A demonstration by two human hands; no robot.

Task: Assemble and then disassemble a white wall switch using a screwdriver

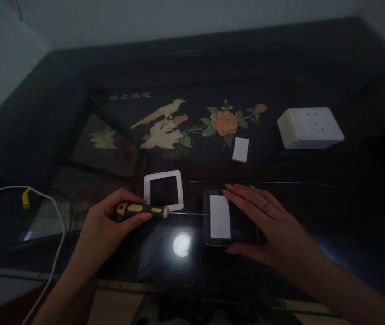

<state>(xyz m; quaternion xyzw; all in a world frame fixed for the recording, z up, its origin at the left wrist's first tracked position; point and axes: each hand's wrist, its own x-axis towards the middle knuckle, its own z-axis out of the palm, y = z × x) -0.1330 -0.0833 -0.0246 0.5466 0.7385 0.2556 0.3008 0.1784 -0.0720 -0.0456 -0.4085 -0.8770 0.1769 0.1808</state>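
Note:
My left hand [102,225] grips a screwdriver [158,211] by its yellow-and-black handle, thumb below and fingers above. The thin metal shaft lies level, and its tip meets the left side of a dark wall switch body [207,230], at the edge of its white rocker [220,217]. My right hand [267,221] is wrapped over the right part of this switch body, holding it on the table; its fingers hide that end. A white square frame [147,189] lies just beyond the screwdriver. A loose white rocker piece [240,149] rests further back.
The glossy black table [185,67] has a bird and flower picture and a bright light reflection. A white socket box [311,127] stands at the back right. A small screw [223,147] lies near the loose rocker. A white cable [58,216] with a yellow tag runs along the left.

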